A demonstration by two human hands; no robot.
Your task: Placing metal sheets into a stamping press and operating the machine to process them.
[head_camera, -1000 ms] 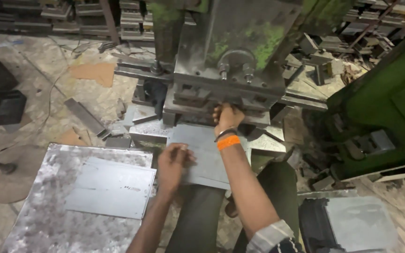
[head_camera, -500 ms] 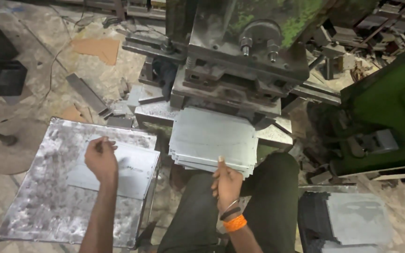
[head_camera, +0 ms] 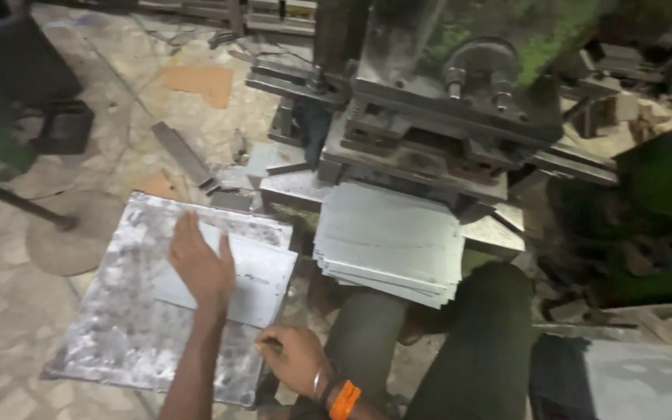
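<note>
Both hands are now working at 1 grey metal sheet (head_camera: pixel 254 276) atop the mottled plate (head_camera: pixel 110 334): left hand (head_camera: pixel 200 266) pressing flat, fingers spread; right hand (head_camera: pixel 295 359) pinching its near corner. Sheet is looking thin, stiff, light, sharp-edged; gripping by edges seems best.
</note>
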